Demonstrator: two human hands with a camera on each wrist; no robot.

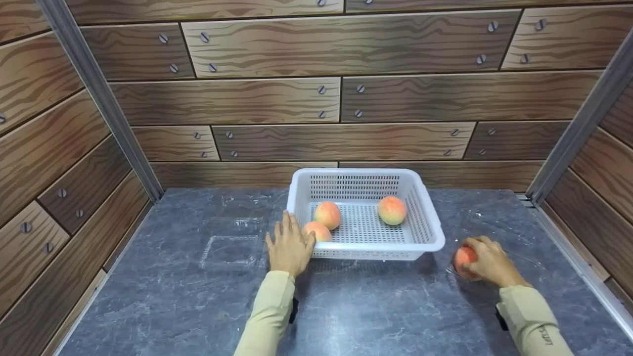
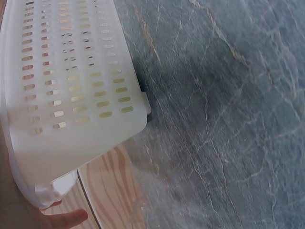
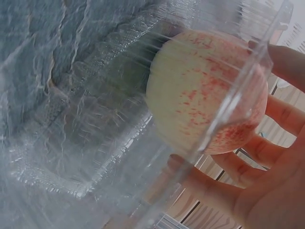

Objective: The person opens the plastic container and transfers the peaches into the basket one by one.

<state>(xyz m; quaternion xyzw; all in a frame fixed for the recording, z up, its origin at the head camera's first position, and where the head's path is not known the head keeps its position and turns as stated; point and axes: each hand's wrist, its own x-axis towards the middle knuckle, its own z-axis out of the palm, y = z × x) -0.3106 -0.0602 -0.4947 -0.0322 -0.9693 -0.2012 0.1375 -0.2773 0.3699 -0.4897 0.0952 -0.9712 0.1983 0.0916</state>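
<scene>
A white slotted basket (image 1: 366, 251) stands near the back wall with three yellow-red peaches in it: one peach (image 1: 327, 215) at left, another peach (image 1: 317, 231) at the front left corner, a third peach (image 1: 392, 210) at right. My left hand (image 1: 290, 247) rests on the basket's front left corner, fingers extended along the left rim. To the right of the basket, my right hand (image 1: 492, 262) holds a peach (image 1: 465, 262) between thumb and fingers. In the right wrist view that peach (image 3: 205, 90) shows through the wall of a clear plastic container (image 3: 90, 176).
Another clear plastic container (image 1: 230, 249) lies left of the basket on the dark marbled tabletop (image 1: 346, 306). Wood-patterned panels (image 1: 296, 99) enclose the back and sides, with metal posts (image 1: 101, 94) at the corners.
</scene>
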